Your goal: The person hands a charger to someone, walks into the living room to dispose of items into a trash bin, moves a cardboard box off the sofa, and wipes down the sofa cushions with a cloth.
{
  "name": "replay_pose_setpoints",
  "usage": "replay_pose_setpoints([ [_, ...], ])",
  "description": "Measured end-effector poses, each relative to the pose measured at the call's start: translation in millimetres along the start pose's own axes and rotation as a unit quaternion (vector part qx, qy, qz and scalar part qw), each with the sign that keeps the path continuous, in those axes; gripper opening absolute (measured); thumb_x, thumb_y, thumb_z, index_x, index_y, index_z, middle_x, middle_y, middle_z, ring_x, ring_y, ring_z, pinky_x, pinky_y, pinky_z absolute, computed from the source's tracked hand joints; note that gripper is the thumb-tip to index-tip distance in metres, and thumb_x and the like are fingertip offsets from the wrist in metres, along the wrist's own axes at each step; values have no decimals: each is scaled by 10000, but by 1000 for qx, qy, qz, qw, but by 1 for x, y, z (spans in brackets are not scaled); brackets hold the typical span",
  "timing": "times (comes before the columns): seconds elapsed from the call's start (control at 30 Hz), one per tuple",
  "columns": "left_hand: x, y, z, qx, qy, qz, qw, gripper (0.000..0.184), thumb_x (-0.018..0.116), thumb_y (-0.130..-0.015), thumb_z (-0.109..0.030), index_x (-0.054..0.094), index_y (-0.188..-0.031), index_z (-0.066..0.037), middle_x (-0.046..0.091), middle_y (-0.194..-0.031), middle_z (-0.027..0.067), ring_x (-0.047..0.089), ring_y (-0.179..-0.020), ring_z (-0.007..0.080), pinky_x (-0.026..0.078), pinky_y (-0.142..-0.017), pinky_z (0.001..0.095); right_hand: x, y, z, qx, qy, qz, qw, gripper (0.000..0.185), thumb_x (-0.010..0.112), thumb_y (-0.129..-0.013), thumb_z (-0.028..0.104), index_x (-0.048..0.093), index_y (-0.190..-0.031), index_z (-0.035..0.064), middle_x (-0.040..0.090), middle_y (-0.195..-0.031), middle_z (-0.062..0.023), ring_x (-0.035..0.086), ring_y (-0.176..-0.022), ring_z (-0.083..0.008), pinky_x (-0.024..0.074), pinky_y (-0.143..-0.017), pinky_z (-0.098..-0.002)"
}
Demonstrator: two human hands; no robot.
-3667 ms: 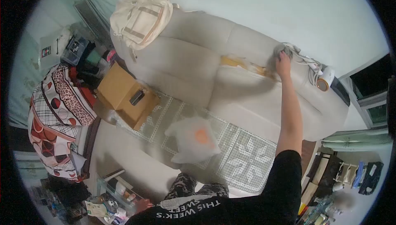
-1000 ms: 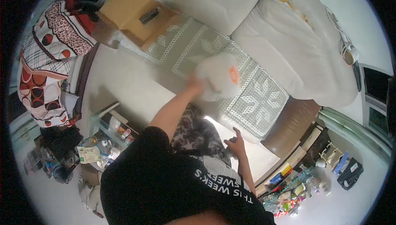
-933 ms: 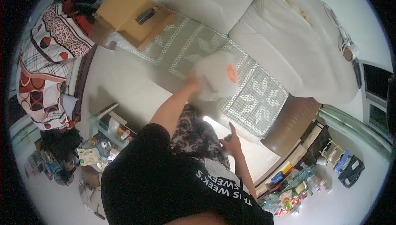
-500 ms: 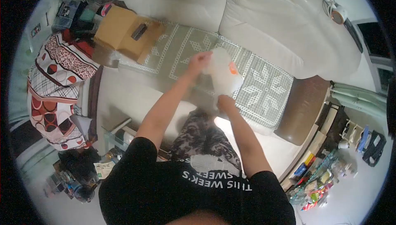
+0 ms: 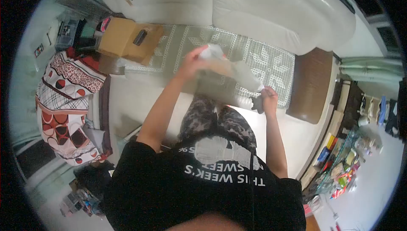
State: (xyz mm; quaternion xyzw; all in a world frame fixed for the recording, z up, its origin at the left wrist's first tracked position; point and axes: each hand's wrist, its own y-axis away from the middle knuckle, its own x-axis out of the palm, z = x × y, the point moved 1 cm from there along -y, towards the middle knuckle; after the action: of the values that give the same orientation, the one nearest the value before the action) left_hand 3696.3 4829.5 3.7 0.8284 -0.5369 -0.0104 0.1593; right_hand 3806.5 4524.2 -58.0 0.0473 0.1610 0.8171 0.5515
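In the left grip [image 5: 190,65], the upper end of a translucent plastic bag [image 5: 242,71] is being pinched, though the exact finger placement is being lost to blur. In the right grip [image 5: 270,99], the opposite end is being pinched at the fingertips, and a dark grey item [image 5: 257,104] is apparently being held against the inner side; what it is cannot be told. The plastic bag is being stretched between both grips, its long axis being slanted from the left grip down toward the right grip, which is being held closer to the person's body. The plastic bag is being suspended over a patterned cover [image 5: 273,68], its middle being clearly nearer neither grip.
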Motion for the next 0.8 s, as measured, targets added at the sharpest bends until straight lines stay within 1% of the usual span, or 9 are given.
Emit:
replay_pose_setpoints([
  [0.13, 11, 14, -13, 63, -70, 31, 995, 522, 487, -701, 21, 411, -1217, -18, 473, -1159, 69, 455, -1046, 158, 349, -899, 275, -9, 36, 29, -54, 13, -62, 997, 61, 553, -737, 21, 605, -767, 18, 577, -691, -5, 495, -632, -73, 397, -593, -206],
  [0.2, 17, 20, -14, 50, -39, 36, 997, 509, 493, -724, 29, 398, -1222, -14, 402, -1240, 85, 410, -1109, 166, 354, -906, 271, -12, 55, 39, 25, -41, -70, 996, 73, 557, -732, 17, 606, -786, 17, 580, -713, -16, 498, -646, -77, 398, -595, -206],
  [0.27, 19, 20, -8, 92, -75, 56, 991, 513, 490, -715, 46, 399, -1218, -4, 421, -1229, 93, 417, -1108, 175, 341, -923, 276, -9, 68, 46, -39, -15, -107, 993, 91, 570, -731, 59, 603, -799, 9, 582, -697, -33, 518, -630, -89, 419, -570, -227],
  [0.43, 6, 1, 10, 44, -265, 136, 954, 521, 483, -676, 96, 402, -1189, 47, 505, -1132, 143, 488, -1039, 196, 392, -859, 291, -5, 110, 43, -60, 48, -211, 974, 107, 560, -693, 43, 607, -784, 10, 604, -712, -90, 555, -657, -141, 442, -616, -272],
  [0.47, 2, -6, 10, 27, -326, 158, 932, 493, 495, -682, 83, 424, -1169, 47, 535, -1076, 146, 515, -990, 191, 410, -817, 290, -5, 122, 53, -38, 22, -223, 974, 96, 552, -704, 44, 603, -778, 11, 600, -682, -94, 557, -647, -140, 442, -614, -276],
  [0.5, 1, -12, 11, 16, -389, 176, 904, 466, 506, -688, 71, 445, -1149, 48, 566, -1020, 148, 543, -941, 187, 427, -776, 288, -4, 136, 54, 5, -13, -251, 968, 129, 568, -689, 91, 599, -767, -7, 606, -718, -147, 595, -694, -253, 456, -647, -329],
  [0.53, 3, -19, 11, 26, -395, 229, 889, 466, 506, -688, 71, 445, -1149, 48, 566, -1020, 148, 543, -941, 187, 427, -776, 288, -2, 142, 38, -19, 14, -290, 957, 98, 553, -726, 77, 601, -787, 16, 599, -681, -110, 574, -650, -178, 447, -622, -293],
  [0.63, 23, -33, 15, 131, -719, 295, 616, 209, 575, -731, -83, 571, -918, 10, 598, -780, 96, 552, -694, 147, 432, -664, 266, -2, 193, 28, 19, 57, -415, 908, 122, 562, -725, 119, 604, -796, 29, 600, -703, -130, 581, -660, -237, 449, -634, -317],
  [0.8, 67, -50, 6, 68, -625, 468, 621, 131, 579, -755, -135, 563, -813, -19, 584, -834, 87, 527, -725, 135, 417, -683, 263, 57, 245, 4, 4, 34, -568, 822, 171, 570, -688, 211, 629, -795, 90, 593, -711, -152, 570, -688, -300, 438, -629, -377],
])
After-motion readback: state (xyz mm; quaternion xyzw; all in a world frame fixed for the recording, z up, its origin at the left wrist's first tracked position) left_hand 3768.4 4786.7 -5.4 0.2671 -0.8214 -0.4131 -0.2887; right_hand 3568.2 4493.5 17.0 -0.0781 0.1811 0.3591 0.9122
